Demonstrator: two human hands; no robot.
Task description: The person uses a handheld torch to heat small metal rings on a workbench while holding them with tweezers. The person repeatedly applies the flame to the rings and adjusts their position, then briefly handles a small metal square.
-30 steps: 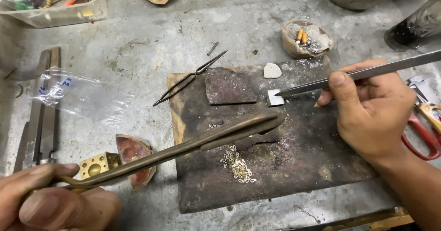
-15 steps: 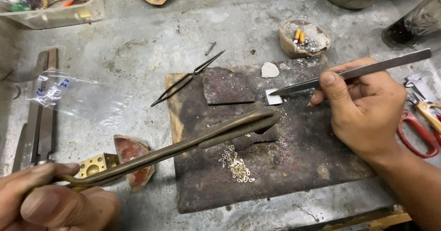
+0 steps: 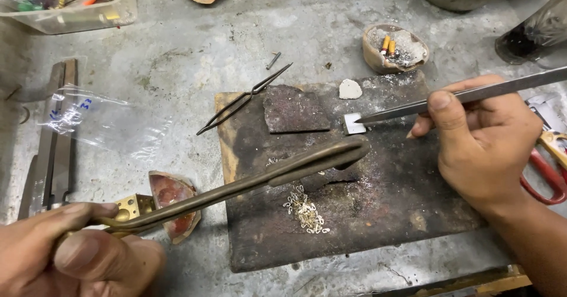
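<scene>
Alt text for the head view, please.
Right hand holds tweezers tip-down on a small metal square on a charred block. Left hand holds a torch over it, above tiny links.

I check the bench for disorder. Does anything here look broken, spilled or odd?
Yes. The reddish dish by the left hand is a broken shard with jagged edges. Cigarette butts lie in the small bowl behind the charred block.
</scene>
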